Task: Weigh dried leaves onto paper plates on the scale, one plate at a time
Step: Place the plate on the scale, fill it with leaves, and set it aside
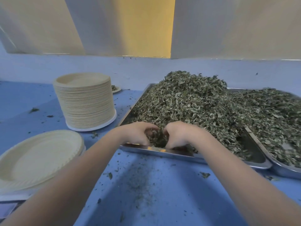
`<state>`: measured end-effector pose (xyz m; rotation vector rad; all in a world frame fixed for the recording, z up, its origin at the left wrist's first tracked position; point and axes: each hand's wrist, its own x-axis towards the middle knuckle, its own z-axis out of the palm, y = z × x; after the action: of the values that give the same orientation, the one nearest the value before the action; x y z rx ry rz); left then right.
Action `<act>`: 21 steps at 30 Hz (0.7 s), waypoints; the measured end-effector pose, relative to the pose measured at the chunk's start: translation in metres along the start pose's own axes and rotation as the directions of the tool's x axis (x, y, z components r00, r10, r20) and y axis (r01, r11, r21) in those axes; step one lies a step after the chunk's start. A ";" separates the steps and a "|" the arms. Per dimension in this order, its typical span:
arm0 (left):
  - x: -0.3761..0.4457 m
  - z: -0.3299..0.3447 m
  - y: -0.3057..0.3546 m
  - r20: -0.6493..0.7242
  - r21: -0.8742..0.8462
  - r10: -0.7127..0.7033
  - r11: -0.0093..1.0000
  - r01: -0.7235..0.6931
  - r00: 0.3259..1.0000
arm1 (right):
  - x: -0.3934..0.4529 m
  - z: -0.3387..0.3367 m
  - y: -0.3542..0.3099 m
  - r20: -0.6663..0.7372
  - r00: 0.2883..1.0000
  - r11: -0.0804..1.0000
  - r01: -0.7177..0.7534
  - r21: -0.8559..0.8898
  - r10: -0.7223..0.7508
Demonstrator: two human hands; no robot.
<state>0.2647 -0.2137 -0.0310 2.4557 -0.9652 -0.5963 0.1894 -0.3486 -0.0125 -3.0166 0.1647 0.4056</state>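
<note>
My left hand (138,133) and right hand (177,134) are clamping together on dried leaves (187,101); next I am carrying them to the paper plate (37,159) at 9 o'clock

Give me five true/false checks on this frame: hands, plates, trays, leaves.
1. Both hands are gathering dried leaves at the near edge of a metal tray. True: the left hand and right hand cup a clump of dried leaves just inside the tray's near rim.
2. The near plate on the left is already full of leaves. False: the near plate is bare.
3. A tall stack of paper plates stands left of the tray. True: the stack stands on the blue table.
4. There is only one metal tray. False: a second tray of leaves sits to the right.
5. The table is free of crumbs. False: leaf bits are scattered across it.
</note>
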 end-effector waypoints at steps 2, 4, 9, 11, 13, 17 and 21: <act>-0.006 -0.005 -0.003 -0.012 -0.044 -0.011 0.999 0.011 1.000 | 0.003 0.006 0.001 -0.076 0.993 0.989 0.093 0.114 -0.085; -0.013 -0.013 -0.007 -0.084 0.070 -0.022 0.997 0.027 0.996 | 0.001 0.007 0.006 -0.107 0.986 0.946 0.156 0.285 -0.130; -0.014 -0.018 -0.006 -0.062 0.187 -0.142 0.971 0.152 0.988 | -0.003 0.000 0.006 -0.104 0.994 0.999 -0.038 -0.036 0.034; -0.011 -0.014 -0.001 -0.002 0.143 -0.171 0.975 0.170 0.985 | 0.003 0.003 -0.003 -0.003 0.998 0.998 -0.056 0.012 0.056; -0.005 -0.008 0.002 0.001 0.055 -0.130 0.990 0.130 0.991 | 0.012 0.008 -0.009 -0.026 0.999 0.991 -0.018 0.135 0.022; 0.000 0.000 0.000 -0.049 -0.287 -0.146 0.950 0.126 0.988 | 0.023 0.016 -0.004 -0.191 0.981 0.946 0.047 0.320 0.016; -0.005 -0.004 -0.002 -0.061 -0.629 -0.117 0.776 0.053 0.991 | 0.023 0.020 0.004 -0.323 0.945 0.700 0.200 0.686 0.047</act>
<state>0.2648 -0.2083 -0.0274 1.9024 -0.4965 -0.6883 0.2056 -0.3528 -0.0379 -2.2639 0.1655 -0.1506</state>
